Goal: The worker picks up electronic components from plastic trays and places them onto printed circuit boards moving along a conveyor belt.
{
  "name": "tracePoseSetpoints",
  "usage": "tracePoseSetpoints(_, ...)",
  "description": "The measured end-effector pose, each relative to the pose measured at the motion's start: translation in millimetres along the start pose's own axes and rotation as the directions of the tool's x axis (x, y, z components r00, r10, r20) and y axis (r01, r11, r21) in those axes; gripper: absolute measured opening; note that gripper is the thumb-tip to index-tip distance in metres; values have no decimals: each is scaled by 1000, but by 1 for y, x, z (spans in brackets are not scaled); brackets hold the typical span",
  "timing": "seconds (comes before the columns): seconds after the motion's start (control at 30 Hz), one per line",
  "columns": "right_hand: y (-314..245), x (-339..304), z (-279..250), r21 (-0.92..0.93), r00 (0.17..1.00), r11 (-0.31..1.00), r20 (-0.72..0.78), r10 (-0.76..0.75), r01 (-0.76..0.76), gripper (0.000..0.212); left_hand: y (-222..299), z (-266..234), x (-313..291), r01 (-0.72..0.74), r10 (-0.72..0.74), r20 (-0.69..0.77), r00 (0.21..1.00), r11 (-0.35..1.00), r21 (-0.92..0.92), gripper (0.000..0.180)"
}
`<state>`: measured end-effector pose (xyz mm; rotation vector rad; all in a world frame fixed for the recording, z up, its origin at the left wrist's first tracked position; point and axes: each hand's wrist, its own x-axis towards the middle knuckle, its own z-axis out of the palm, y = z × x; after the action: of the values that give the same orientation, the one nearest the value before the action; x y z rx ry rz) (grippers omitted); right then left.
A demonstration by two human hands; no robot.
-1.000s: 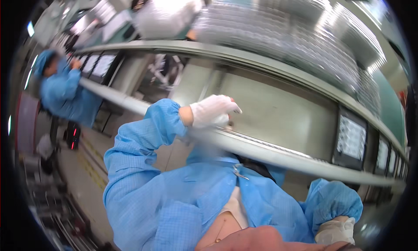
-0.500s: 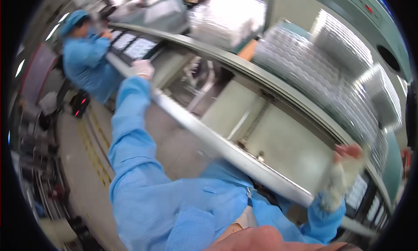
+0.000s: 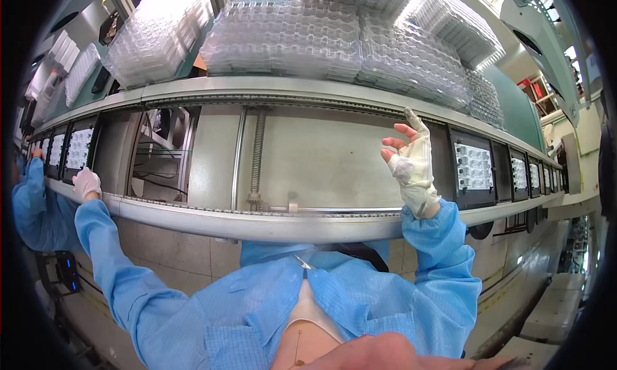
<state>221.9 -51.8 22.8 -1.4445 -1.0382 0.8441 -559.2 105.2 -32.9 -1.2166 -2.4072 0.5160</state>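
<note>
My left hand (image 3: 85,184), in a white glove, is at the conveyor's front rail, by the near corner of a black tray (image 3: 78,150) holding rows of clear-and-white parts. Its fingers are small and partly hidden, so I cannot tell whether they grip the tray. Over the right part of the conveyor my right hand (image 3: 414,167) is raised, in a pale glove that leaves some fingertips bare. Its fingers are spread and hold nothing. To the right of that hand, another black tray (image 3: 474,167) with similar parts sits between the rails.
Stacks of clear plastic trays (image 3: 283,39) stand behind the conveyor's far rail (image 3: 289,87). A threaded rod (image 3: 258,155) crosses the conveyor's open frame. More loaded trays (image 3: 519,173) line up at the far right. A co-worker in a blue sleeve (image 3: 35,177) is at the far left.
My view has swung to the right and levelled, showing more trays on the right. My right hand now stands upright with fingers spread. My left hand remains at the front rail beside a tray.
</note>
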Motion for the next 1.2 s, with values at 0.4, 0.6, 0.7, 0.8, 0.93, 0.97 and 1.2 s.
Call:
tracePoseSetpoints(0.4, 32, 3, -43, -87, 997, 994, 11, -71, 72, 70, 53, -89, -159, -317, 261, -245, 934, 921, -226, 21)
tracePoseSetpoints(0.6, 57, 5, -84, -275, 985, 946, 57, -162, 172, 35, 80, -124, -225, -482, 369, -339, 865, 799, -360, 22)
tracePoseSetpoints(0.7, 50, 10, -100, -406, 982, 896, 134, -134, 178, 26, 88, -134, -253, -640, 441, -498, 747, 678, -361, 22)
tracePoseSetpoints(0.8, 57, 14, -104, -389, 993, 918, 114, -32, 75, 27, 100, -155, -284, -706, 500, -509, 701, 584, -399, 23)
tracePoseSetpoints(0.93, 61, 7, -111, -8, 997, 997, 17, 81, -81, 37, 120, -192, -323, -791, 572, -547, 611, 420, -445, 24)
tracePoseSetpoints(0.97, 65, 11, -117, -75, 993, 992, 57, 108, -103, 53, 125, -199, -334, -787, 579, -536, 615, 410, -460, 24)
tracePoseSetpoints(1.2, 45, -4, -117, 49, 987, 986, 46, 156, -158, 67, 169, -248, -399, -875, 667, -611, 426, 132, -465, 28)
